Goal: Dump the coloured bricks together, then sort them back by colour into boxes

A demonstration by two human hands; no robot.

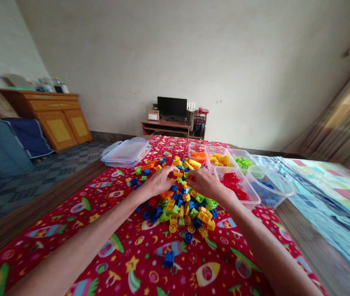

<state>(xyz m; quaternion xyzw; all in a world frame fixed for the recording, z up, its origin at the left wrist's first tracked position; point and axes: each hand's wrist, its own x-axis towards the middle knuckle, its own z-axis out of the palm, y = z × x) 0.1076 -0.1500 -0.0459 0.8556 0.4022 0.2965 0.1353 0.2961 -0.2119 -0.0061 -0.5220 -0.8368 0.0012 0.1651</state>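
A heap of toy building blocks (179, 201) in yellow, blue, green and orange lies on a red patterned tablecloth (113, 230). My left hand (160, 181) is over the heap's left part, thumb and forefinger apart. A yellow block (177, 174) shows by its fingertips; I see no clear grip on it. On the heap's right side, my right hand (204, 181) has its fingers bent down and close together. Its fingertips are partly hidden, so what they hold, if anything, cannot be made out. Nearer to me lie a blue wheel (188, 237) and a blue block (169, 259).
Right of the heap, clear boxes hold red blocks (233, 185), yellow blocks (220, 160), orange blocks (198, 156) and green blocks (243, 163). Beside them stands a round clear tub (282, 190) with blue blocks. Clear lids (125, 151) are stacked at the far left.
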